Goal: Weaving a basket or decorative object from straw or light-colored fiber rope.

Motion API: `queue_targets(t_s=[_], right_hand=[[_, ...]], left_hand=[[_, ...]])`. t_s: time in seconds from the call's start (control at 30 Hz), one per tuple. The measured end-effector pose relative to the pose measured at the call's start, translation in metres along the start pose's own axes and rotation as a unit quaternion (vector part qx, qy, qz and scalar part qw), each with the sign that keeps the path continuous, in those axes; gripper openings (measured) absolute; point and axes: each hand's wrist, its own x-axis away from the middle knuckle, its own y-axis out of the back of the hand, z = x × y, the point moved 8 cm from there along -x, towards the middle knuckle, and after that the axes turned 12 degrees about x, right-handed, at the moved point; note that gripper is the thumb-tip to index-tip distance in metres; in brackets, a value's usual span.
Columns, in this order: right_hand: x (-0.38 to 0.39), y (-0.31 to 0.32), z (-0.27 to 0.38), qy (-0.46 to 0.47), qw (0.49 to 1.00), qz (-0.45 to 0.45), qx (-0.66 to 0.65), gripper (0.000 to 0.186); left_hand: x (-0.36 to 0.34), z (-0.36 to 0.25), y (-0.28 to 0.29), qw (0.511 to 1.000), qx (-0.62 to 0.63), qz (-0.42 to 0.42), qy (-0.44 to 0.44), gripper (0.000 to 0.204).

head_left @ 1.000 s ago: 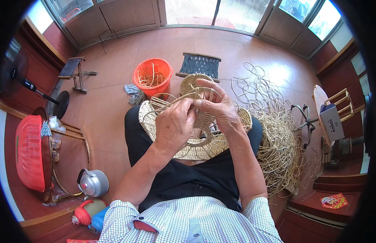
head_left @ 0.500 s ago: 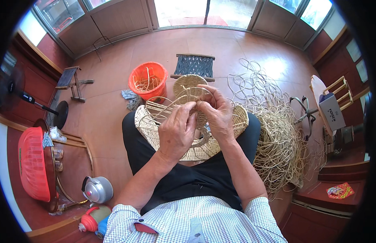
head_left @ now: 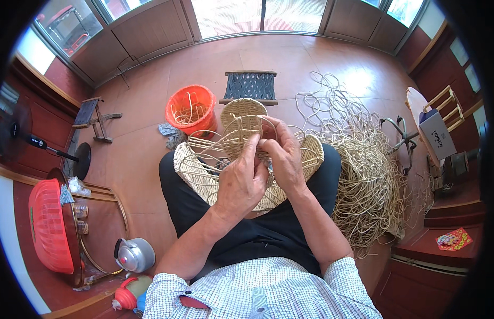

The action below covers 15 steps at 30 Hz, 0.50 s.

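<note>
Above my lap, both hands grip a small woven straw piece (head_left: 239, 139) with thin loops sticking up from it. My left hand (head_left: 239, 186) is closed on it, its index finger raised to the weave. My right hand (head_left: 285, 159) is closed on the same piece, thumb pressed near the left fingertip and fingers behind the loops. A large curved woven piece (head_left: 193, 173) with more loops lies across my thighs. A round woven disc (head_left: 242, 107) shows just beyond the held piece. The exact strand between my fingers is hidden.
An orange bucket of cord (head_left: 188, 119), a folding stool (head_left: 250, 85) and a big tangle of cord (head_left: 364, 196) surround me. A kettle (head_left: 134, 255), red basket (head_left: 48, 223) and fan (head_left: 82, 159) are left; a chair base (head_left: 398, 138) and wooden frame (head_left: 438, 114) are right.
My hands and the held piece have shifted slightly down relative to my body, with the fingers adjusting on the weave. The whole view has also shifted a little.
</note>
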Motion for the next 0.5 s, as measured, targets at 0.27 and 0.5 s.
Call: queue_targets(t_s=[0.27, 0.5], right_hand=[[0.000, -0.004, -0.003, -0.043, 0.993, 0.047, -0.101, 0.038], [-0.001, -0.003, 0.000, -0.061, 0.988, 0.070, -0.126, 0.043]], left_hand=[[0.001, -0.006, 0.014, 0.988, -0.040, -0.080, -0.123, 0.040], [0.005, -0.005, 0.027, 0.979, -0.017, -0.130, -0.157, 0.021]])
